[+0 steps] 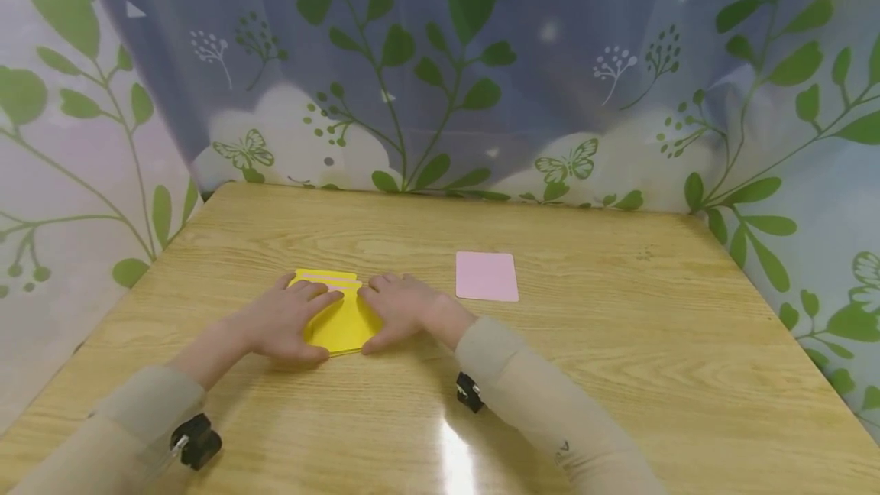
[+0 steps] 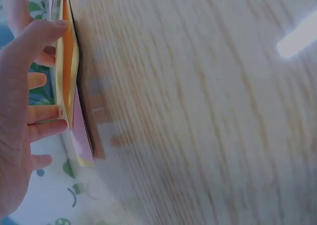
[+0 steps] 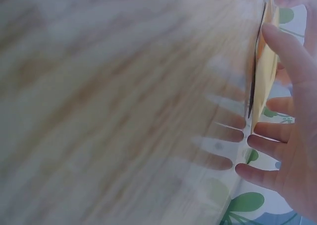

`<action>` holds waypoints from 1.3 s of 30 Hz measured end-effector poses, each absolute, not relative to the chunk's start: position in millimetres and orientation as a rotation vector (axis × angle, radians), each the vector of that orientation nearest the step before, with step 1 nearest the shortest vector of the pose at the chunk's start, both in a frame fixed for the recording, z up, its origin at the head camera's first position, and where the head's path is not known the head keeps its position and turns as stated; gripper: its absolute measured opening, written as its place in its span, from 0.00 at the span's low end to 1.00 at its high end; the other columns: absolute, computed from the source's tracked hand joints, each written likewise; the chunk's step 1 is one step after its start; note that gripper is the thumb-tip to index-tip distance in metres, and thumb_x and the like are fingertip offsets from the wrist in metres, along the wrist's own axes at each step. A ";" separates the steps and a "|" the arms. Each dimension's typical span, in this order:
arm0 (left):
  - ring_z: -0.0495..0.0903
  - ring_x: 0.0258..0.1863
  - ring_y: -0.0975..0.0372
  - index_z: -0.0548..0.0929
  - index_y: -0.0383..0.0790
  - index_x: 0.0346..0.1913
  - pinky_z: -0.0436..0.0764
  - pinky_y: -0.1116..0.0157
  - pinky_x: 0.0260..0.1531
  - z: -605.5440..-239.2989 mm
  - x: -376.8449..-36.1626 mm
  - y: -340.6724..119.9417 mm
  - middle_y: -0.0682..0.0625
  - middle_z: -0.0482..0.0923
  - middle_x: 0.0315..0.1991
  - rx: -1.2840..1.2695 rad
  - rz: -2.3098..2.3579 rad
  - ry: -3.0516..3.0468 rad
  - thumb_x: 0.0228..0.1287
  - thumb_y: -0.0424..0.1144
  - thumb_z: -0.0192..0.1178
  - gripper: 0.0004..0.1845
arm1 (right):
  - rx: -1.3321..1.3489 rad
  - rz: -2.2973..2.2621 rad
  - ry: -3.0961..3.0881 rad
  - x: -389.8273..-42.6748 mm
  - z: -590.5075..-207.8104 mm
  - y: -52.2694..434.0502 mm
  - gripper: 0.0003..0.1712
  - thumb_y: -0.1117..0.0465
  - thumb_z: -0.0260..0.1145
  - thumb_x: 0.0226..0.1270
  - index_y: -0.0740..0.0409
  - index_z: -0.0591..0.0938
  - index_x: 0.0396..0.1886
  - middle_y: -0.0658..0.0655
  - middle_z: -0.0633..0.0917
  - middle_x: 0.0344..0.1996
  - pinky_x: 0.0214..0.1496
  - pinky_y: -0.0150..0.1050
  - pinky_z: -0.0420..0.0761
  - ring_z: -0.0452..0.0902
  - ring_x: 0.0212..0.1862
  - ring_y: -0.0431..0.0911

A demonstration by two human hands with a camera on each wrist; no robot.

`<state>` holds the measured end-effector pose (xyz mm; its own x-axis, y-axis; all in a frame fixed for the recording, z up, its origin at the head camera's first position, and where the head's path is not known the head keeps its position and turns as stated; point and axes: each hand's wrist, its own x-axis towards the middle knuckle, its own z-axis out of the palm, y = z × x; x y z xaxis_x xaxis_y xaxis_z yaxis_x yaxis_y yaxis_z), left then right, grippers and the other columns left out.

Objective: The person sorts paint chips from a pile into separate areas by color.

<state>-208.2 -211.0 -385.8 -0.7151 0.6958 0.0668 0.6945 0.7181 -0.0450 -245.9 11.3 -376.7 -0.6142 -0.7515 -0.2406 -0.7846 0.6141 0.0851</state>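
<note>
Wooden table (image 1: 619, 342), leaf-print curtain (image 1: 440, 59) behind and on both sides.

Yellow paper (image 1: 340, 323) lies flat on table, left of centre, near front half. Already part-folded by the look of it: a strip along far edge shows as a separate layer w/ a pale line across; wrist views show more than one layer edge-on, yellow over a pinkish layer (can't tell if that is the same sheet's other face).

Pink sheet (image 1: 486, 276) lies flat, well apart to the right of the yellow one, untouched, not folded.

Left hand (image 1: 285, 319): grip released, fingers straight, pressing flat on left part of yellow paper. Right hand (image 1: 399, 304): same, fingers flat on right part, thumb at near edge. Fingertips of both nearly meet mid-sheet.

Judgement: work on yellow paper is early-to-mid stage, at least one fold made, hands appear to be flattening a crease. Final shape not there yet; pink sheet not started.
</note>
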 end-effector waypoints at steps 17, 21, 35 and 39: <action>0.66 0.56 0.46 0.69 0.34 0.59 0.59 0.43 0.57 -376.3 -215.8 -203.0 0.38 0.68 0.56 -1.142 -0.064 -2.779 0.46 0.66 0.62 0.45 | -1.334 0.193 2.707 -248.5 -359.2 30.5 0.56 0.27 0.60 0.47 0.57 0.60 0.68 0.59 0.61 0.66 0.62 0.50 0.63 0.55 0.66 0.51; 0.67 0.54 0.47 0.70 0.35 0.57 0.61 0.47 0.58 -373.8 -217.4 -190.5 0.39 0.68 0.55 -1.158 -0.085 -2.767 0.44 0.67 0.62 0.45 | -1.324 0.181 2.723 -242.9 -355.0 44.1 0.55 0.27 0.60 0.48 0.57 0.61 0.68 0.60 0.62 0.65 0.62 0.51 0.64 0.56 0.66 0.52; 0.67 0.56 0.48 0.71 0.33 0.57 0.64 0.52 0.58 -371.8 -225.5 -95.8 0.39 0.68 0.55 -1.389 -0.133 -2.754 0.47 0.68 0.59 0.45 | -1.262 0.018 2.757 -223.6 -358.3 148.0 0.53 0.30 0.65 0.46 0.59 0.64 0.64 0.61 0.65 0.61 0.59 0.51 0.65 0.59 0.63 0.53; 0.67 0.55 0.50 0.70 0.35 0.58 0.65 0.54 0.58 -376.4 -227.6 -71.5 0.41 0.68 0.55 -1.473 -0.089 -2.757 0.47 0.69 0.58 0.45 | -1.254 0.002 2.763 -215.9 -364.4 170.3 0.53 0.30 0.66 0.45 0.61 0.66 0.62 0.62 0.67 0.57 0.57 0.50 0.68 0.62 0.58 0.54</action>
<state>-227.6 -71.5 -376.4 -0.5563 0.8300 0.0398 0.8309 0.5548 0.0434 -215.9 170.3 -364.4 -0.6537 -0.7504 -0.0985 -0.7505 0.6595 -0.0434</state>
